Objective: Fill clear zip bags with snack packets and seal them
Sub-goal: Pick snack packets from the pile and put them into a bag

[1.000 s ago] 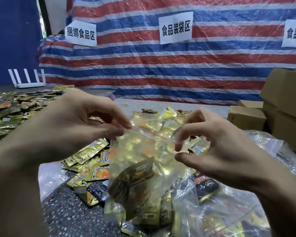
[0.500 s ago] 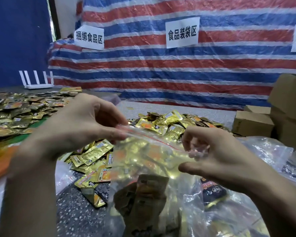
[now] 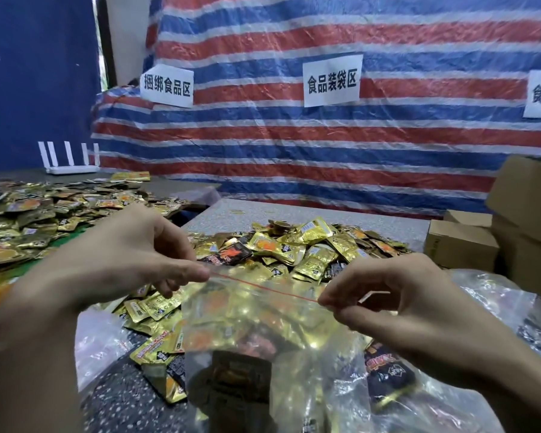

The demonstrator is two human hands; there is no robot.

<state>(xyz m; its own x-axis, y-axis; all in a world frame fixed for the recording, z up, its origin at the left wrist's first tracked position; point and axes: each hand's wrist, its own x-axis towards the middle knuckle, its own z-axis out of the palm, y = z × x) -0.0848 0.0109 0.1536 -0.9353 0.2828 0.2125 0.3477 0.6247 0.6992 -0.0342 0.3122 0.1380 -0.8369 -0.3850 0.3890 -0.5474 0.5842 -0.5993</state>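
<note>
Up front, fingers of the left hand and the right hand pinch the two ends of a clear bag's red zip strip, above the desk. Its packets blur behind plastic, uncountable; its bottom is cut off. Beyond, one loose heap and three signs, the rightmost cropped.

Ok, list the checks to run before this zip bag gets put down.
1. Left hand pinches the zip bag at its left top corner: ok.
2. Right hand pinches the right end of the red zip strip: ok.
3. Strip pulled straight between the hands: ok.
4. Strip pressed shut along its whole length: cannot tell.
5. Snack packets inside sit below the strip: ok.
</note>
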